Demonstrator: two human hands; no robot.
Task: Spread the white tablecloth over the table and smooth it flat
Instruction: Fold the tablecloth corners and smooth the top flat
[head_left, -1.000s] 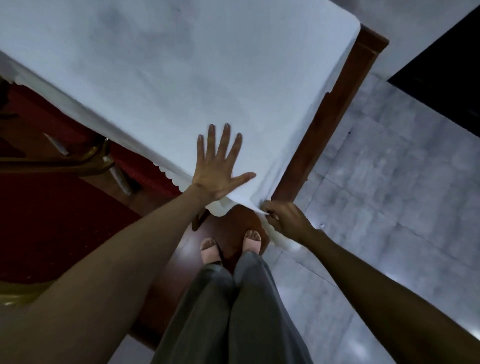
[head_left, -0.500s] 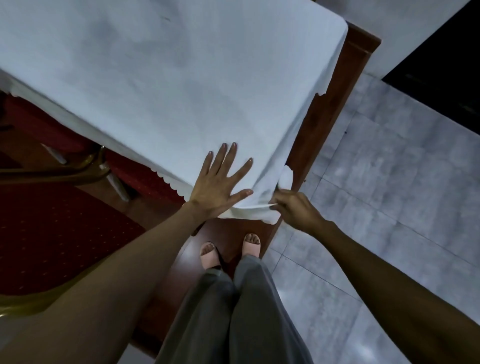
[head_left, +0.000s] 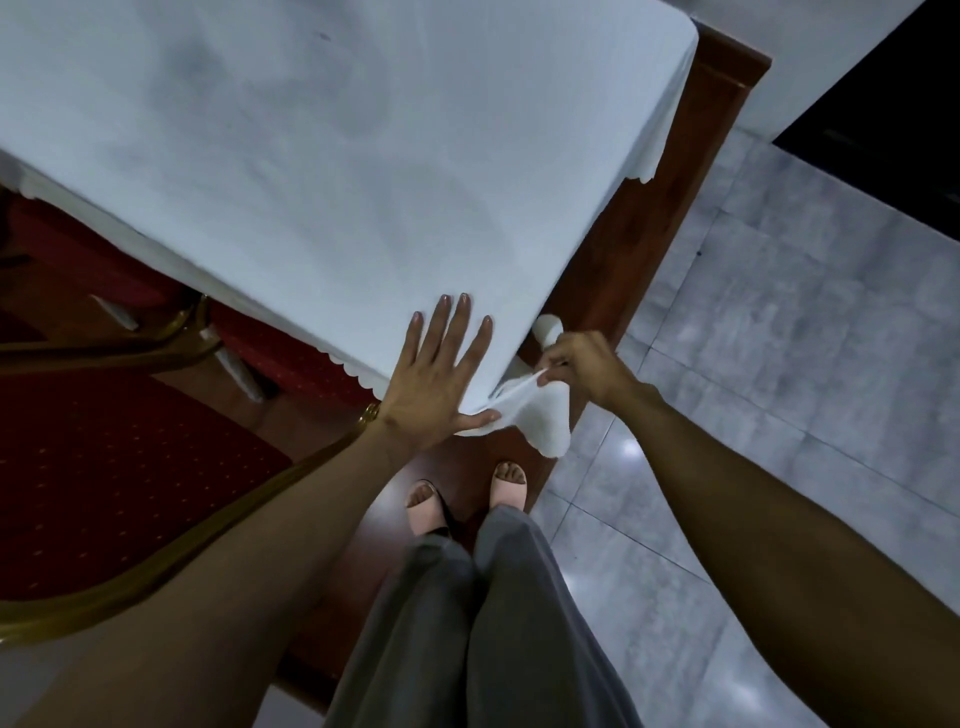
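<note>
At the table's near corner: white tablecloth (head_left: 337, 171) spread across the top, left hand (head_left: 436, 387) pressed flat with fingers straight, right hand (head_left: 584, 366) just beside it, pinching the hanging corner flap, drawn rightward and outward from the pinned edge.

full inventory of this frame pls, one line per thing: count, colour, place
tablecloth: 1, white, spread over the table, near corner bunched
wooden platform: 1, reddish brown, under the table
chairs: at least 1, red seat, gold frame, left
tile floor: grey, right
wall: pale, top right
dark opening: 1, black, top right
sandals: 2, pale, on the platform
trousers: grey, bottom centre
left hand: flat, pressing the cloth at the table corner
right hand: pinches the cloth corner
</note>
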